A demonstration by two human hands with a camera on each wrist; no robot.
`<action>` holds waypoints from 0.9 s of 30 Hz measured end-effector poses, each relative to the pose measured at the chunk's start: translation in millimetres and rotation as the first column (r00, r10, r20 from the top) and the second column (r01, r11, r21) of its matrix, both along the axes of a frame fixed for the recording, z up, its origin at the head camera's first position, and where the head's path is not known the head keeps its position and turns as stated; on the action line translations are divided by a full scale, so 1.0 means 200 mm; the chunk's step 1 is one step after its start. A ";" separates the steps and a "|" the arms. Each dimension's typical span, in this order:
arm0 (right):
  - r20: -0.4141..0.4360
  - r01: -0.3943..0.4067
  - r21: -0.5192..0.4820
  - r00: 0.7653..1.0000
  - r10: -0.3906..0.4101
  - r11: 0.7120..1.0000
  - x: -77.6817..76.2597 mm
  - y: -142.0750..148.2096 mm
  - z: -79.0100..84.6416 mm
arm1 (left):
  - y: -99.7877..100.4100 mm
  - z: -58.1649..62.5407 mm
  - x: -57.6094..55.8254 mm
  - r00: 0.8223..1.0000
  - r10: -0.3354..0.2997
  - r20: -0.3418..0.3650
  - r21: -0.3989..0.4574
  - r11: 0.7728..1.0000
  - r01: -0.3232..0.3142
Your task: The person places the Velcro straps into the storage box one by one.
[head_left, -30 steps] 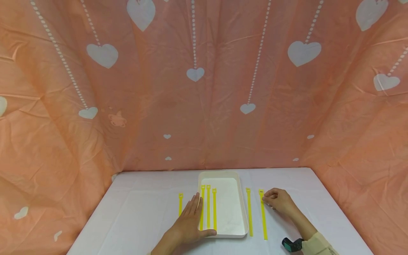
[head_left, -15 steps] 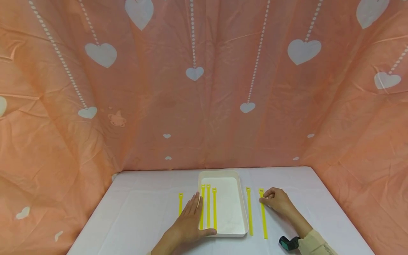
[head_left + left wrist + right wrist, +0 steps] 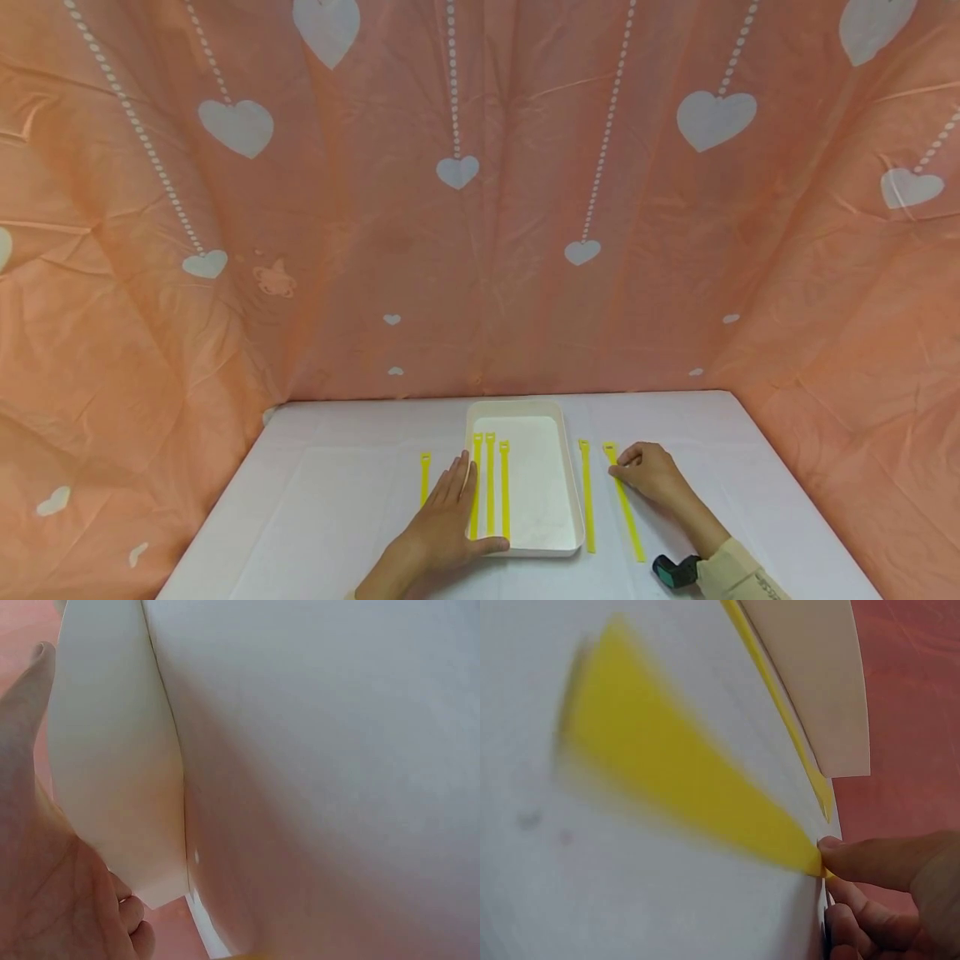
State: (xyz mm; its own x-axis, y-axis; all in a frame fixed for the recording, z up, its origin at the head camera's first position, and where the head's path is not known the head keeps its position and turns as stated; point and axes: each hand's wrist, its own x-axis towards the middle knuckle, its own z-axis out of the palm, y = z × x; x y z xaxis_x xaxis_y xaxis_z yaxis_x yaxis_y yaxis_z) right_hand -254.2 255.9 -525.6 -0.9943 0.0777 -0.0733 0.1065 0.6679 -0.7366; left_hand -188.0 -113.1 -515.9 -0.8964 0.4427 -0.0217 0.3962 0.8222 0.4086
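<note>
My right hand (image 3: 656, 473) pinches a flat yellow cable tie (image 3: 627, 515) near its slotted head, between thumb and fingers. In the right wrist view this cable tie (image 3: 690, 765) slants across the white surface, its free end blurred. My left hand (image 3: 442, 523) lies along the left side of a white tray (image 3: 575, 492), fingers straight, thumb over the front rim. The left wrist view has the palm (image 3: 52, 892) against the tray's side wall (image 3: 120, 772). Inside the tray, three yellow cable ties (image 3: 491, 492) stand side by side at the left, one partly behind my fingers.
Another cable tie (image 3: 588, 500) lies between the tray and my right hand. Left of the tray is one more cable tie (image 3: 425, 477), its lower part hidden by my left hand. A white cloth (image 3: 322, 467) covers the table; a pink heart-patterned curtain (image 3: 510, 333) encloses it.
The cable tie in my right hand has turned: its lower end swung right and its head shifted slightly left. My right thumb moved a little left. The left hand and tray have stayed put.
</note>
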 end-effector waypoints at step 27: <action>0.004 0.011 -0.067 1.000 -0.011 0.998 0.01 0.03 -0.01 | 0.00 -0.01 0.00 1.000 0.004 -0.011 -0.005 1.000 -0.004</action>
State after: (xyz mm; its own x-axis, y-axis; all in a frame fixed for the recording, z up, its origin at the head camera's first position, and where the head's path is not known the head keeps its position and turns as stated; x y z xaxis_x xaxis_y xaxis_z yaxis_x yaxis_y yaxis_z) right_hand -252.9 262.8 -527.5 -0.9931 0.0834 -0.0822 0.1162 0.6162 -0.7790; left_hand -188.0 -113.1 -517.4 -0.8985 0.4387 -0.0139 0.3971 0.8260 0.4000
